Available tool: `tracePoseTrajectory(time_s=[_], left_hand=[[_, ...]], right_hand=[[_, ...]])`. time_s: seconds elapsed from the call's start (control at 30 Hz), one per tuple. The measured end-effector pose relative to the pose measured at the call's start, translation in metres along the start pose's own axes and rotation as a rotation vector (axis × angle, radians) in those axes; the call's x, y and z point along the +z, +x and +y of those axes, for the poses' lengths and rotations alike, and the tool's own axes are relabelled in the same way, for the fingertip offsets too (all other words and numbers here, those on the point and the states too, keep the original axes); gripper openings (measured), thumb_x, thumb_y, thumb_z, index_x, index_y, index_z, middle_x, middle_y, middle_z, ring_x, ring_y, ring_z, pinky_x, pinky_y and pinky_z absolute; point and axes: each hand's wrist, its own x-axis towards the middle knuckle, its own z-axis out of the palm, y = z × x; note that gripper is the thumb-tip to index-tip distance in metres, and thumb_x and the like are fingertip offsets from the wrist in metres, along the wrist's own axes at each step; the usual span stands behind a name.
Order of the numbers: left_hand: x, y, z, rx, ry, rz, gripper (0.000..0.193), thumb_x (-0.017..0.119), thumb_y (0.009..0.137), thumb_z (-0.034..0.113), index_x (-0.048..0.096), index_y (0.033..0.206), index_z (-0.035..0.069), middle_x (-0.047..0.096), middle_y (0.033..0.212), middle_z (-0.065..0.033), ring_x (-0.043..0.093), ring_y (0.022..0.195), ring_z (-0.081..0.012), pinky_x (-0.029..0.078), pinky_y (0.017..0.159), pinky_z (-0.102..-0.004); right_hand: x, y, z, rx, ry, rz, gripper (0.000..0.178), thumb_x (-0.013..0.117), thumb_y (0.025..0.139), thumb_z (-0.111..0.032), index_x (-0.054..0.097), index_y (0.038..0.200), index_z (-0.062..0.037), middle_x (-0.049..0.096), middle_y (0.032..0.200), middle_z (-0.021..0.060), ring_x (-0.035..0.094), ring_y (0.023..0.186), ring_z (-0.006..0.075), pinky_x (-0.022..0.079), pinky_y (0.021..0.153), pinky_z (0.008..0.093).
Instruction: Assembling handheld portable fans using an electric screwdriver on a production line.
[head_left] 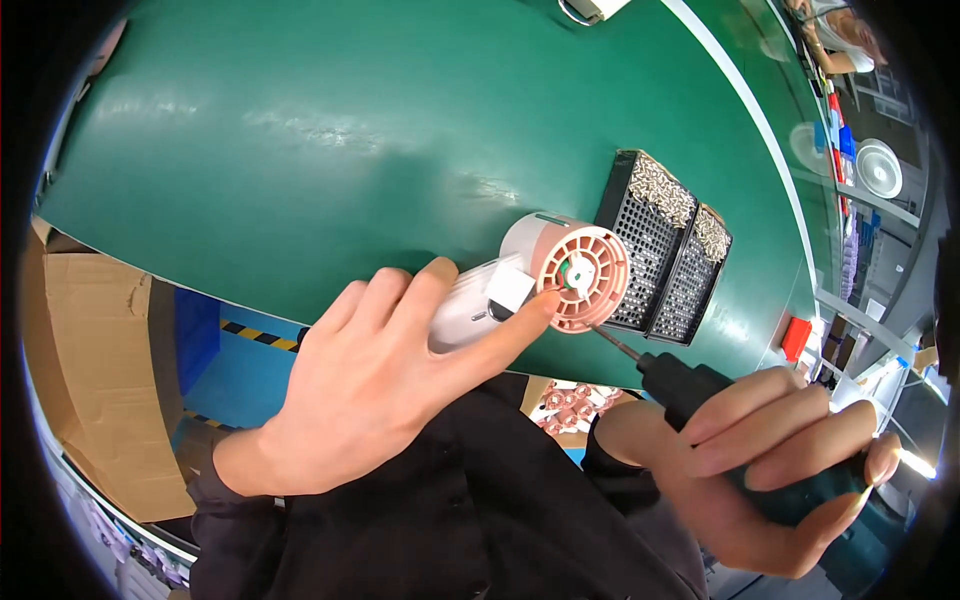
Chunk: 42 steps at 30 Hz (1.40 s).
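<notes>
A white-and-pink hair dryer housing (531, 237) lies near the front edge of the green table, its round pink spoked end facing right. Fingers of my left hand (365, 385) wrap over its white handle, and the thumb reaches to the pink rim. Inside the round end a white hub shows, with a bit of green beside it. My right hand (770, 460) is closed around a dark electric screwdriver (690, 388). The thin shaft points up and left, its tip at the lower right of the pink rim; whether it touches is hard to tell.
Two black perforated trays (652, 250) with many small screws stand just behind the housing. At the table's right end sits a red block (796, 339). Below the front edge are a cardboard box (110, 380) at left and a box of pink parts (575, 405). Another person (843, 35) is far right.
</notes>
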Motion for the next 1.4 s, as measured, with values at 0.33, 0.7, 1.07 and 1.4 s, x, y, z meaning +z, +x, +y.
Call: tracePoseTrajectory(time_s=[0.33, 0.7, 1.07, 1.4], left_hand=[[0.003, -0.001, 0.002, -0.010, -0.004, 0.043, 0.054, 0.060, 0.072, 0.010, 0.058, 0.123, 0.028, 0.052, 0.098, -0.0114, 0.047, 0.070, -0.0212, 0.042, 0.060, -0.0288], [0.001, 0.000, 0.005, -0.040, 0.017, -0.032, 0.058, 0.058, 0.071, 0.008, 0.056, 0.125, 0.027, 0.051, 0.096, -0.0106, 0.047, 0.070, -0.0212, 0.043, 0.061, -0.0290], [-0.008, 0.009, -0.002, -0.026, 0.019, -0.057, 0.057, 0.064, 0.069, 0.004, 0.059, 0.122, 0.025, 0.051, 0.094, -0.0086, 0.047, 0.070, -0.0228, 0.041, 0.062, -0.0321], [-0.002, 0.012, 0.000, -0.022, 0.089, -0.039, 0.052, 0.070, 0.067, 0.007, 0.063, 0.117, 0.022, 0.054, 0.092, -0.0068, 0.047, 0.069, -0.0215, 0.040, 0.059, -0.0317]], right_hand=[[0.005, -0.017, 0.015, 0.131, -0.057, -0.146, 0.023, 0.041, 0.090, -0.020, 0.035, 0.104, -0.0033, 0.044, 0.064, 0.0124, 0.045, 0.038, 0.0221, 0.041, 0.032, 0.0321], [-0.001, -0.021, 0.019, 0.108, -0.082, -0.250, 0.025, 0.049, 0.087, -0.017, 0.031, 0.099, -0.0052, 0.047, 0.063, 0.0109, 0.049, 0.038, 0.0213, 0.044, 0.033, 0.0299], [-0.045, -0.004, 0.003, 0.018, -0.003, -0.041, 0.030, 0.038, 0.094, -0.024, 0.036, 0.114, -0.0022, 0.045, 0.067, 0.0108, 0.045, 0.042, 0.0244, 0.045, 0.040, 0.0362], [-0.059, -0.014, 0.034, 0.167, -0.162, 0.111, 0.021, 0.034, 0.092, -0.018, 0.045, 0.104, -0.0056, 0.040, 0.061, 0.0085, 0.035, 0.034, 0.0175, 0.034, 0.032, 0.0306]])
